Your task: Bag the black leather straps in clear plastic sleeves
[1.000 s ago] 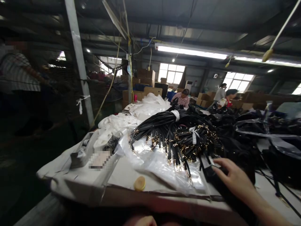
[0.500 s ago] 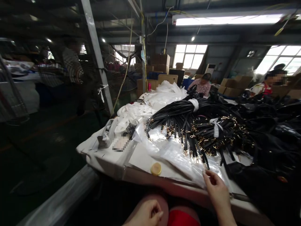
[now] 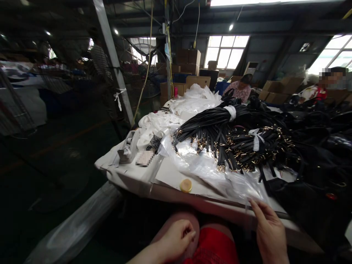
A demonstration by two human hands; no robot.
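My right hand (image 3: 268, 229) is at the near edge of the table (image 3: 132, 179), its fingers pinching the edge of a clear plastic bag (image 3: 217, 176) that lies under bundles of black straps with gold clasps (image 3: 228, 139). My left hand (image 3: 176, 240) rests low by my knee, fingers curled with nothing visible in them. Red cloth (image 3: 214, 249) covers my lap.
A small yellow round lid (image 3: 186, 185) lies near the table edge. White cloth (image 3: 176, 117) is piled at the far left, black bags (image 3: 316, 157) on the right. A metal post (image 3: 114, 66) stands left of the table. Other people work at the back.
My right hand came back from the black bag to the table's near edge and took hold of the plastic bag. My left hand rose into view. The view turned left and down.
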